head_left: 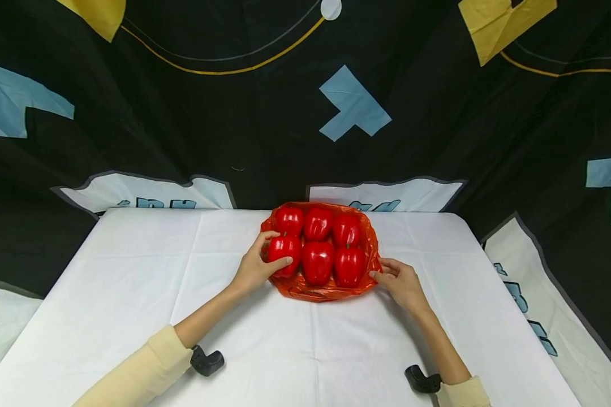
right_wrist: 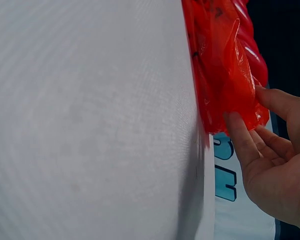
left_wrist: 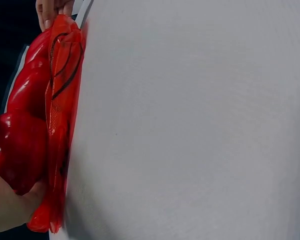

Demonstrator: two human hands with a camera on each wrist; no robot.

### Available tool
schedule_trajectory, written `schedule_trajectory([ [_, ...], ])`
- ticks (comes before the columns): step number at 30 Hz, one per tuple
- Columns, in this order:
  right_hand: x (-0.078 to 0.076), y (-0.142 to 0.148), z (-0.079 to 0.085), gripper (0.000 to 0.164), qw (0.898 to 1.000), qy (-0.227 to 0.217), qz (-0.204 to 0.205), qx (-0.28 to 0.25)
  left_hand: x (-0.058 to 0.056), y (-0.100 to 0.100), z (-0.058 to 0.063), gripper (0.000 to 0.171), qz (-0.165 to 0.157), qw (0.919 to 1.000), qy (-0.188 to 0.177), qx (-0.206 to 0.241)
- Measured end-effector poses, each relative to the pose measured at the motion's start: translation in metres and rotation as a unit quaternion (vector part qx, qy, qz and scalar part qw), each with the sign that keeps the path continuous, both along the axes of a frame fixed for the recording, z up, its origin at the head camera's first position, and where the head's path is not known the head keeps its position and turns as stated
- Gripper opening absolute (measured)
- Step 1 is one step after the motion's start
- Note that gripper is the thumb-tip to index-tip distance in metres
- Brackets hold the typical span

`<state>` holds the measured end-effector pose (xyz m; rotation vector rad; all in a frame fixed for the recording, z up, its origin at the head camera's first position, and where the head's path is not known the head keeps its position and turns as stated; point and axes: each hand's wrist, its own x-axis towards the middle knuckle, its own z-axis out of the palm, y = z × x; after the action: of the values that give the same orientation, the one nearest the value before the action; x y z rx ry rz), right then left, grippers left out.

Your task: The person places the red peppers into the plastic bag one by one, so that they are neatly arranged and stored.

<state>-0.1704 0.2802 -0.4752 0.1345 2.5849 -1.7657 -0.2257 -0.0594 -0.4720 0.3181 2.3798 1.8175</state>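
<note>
Several glossy red bell peppers [head_left: 318, 263] sit in two rows in a red plastic bag [head_left: 305, 293], whose rim is spread low around them. My left hand [head_left: 253, 269] grips the front left pepper [head_left: 285, 249], thumb at its near side and fingers at its far left. That pepper [left_wrist: 21, 150] also shows in the left wrist view, pressed against the bag's wall. At the bag's right side, my right hand [head_left: 401, 282] holds the plastic edge between thumb and fingers. The right wrist view shows the thumb and fingertips on the crumpled bag [right_wrist: 230, 85].
A white cloth [head_left: 234, 350] covers the table, with the bag near its far edge. Behind hangs a black curtain [head_left: 265, 130] with blue and yellow shapes. Dark wrist devices [head_left: 206, 362] show by both sleeves.
</note>
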Motion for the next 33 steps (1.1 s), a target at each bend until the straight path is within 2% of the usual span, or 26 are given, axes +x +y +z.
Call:
schedule_trajectory([
  [3,0.003,-0.004,0.01,0.047,1.0,-0.004,0.002,-0.001,0.001,0.002,0.003,0.059,0.003,1.0,-0.004,-0.007],
  [8,0.004,-0.005,0.013,0.048,1.0,-0.009,0.0,-0.005,0.001,0.001,0.001,0.058,0.004,0.9997,-0.012,-0.022],
  [10,0.001,-0.001,0.005,0.049,1.0,-0.007,-0.003,-0.006,0.0,0.0,-0.003,0.059,0.001,0.9997,-0.011,-0.023],
  [15,0.001,-0.001,0.005,0.05,1.0,-0.005,-0.002,0.001,-0.001,0.0,-0.005,0.061,-0.006,0.9997,-0.008,-0.021],
  [24,0.0,0.0,0.003,0.048,1.0,-0.007,-0.005,0.013,-0.003,0.001,-0.004,0.063,-0.012,0.9987,-0.009,-0.048],
  [33,0.001,0.0,0.006,0.051,1.0,-0.007,-0.004,-0.005,-0.002,0.001,-0.005,0.066,0.001,0.997,0.012,-0.077],
])
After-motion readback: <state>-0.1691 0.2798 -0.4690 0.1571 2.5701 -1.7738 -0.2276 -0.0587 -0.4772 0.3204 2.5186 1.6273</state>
